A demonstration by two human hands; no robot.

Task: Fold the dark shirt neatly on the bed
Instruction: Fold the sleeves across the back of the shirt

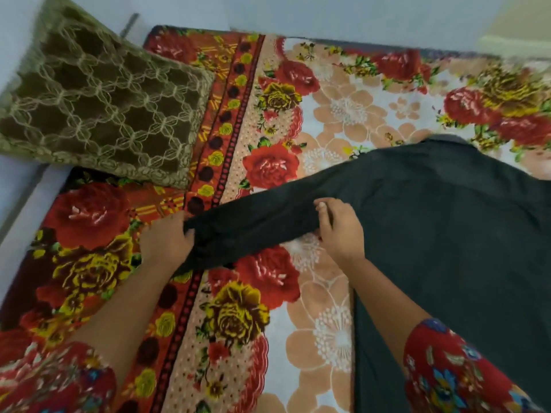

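Bed (343, 135) fills most of the view. Floral bedcover (262, 299): red and yellow roses, peach flowers on a pale centre, red-orange border band running near the bed's left edge. Brown cushion (98, 99) with a beige lattice pattern lies at the bed's far-left corner, overhanging the left edge. Pale grey-blue surface (208, 10) beyond the far and left edges; wall or floor not distinguishable. Light soft, even.

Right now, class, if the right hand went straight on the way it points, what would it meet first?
The right hand grips the dark shirt's sleeve; beyond lies bare floral sheet, then probably the brown cushion.
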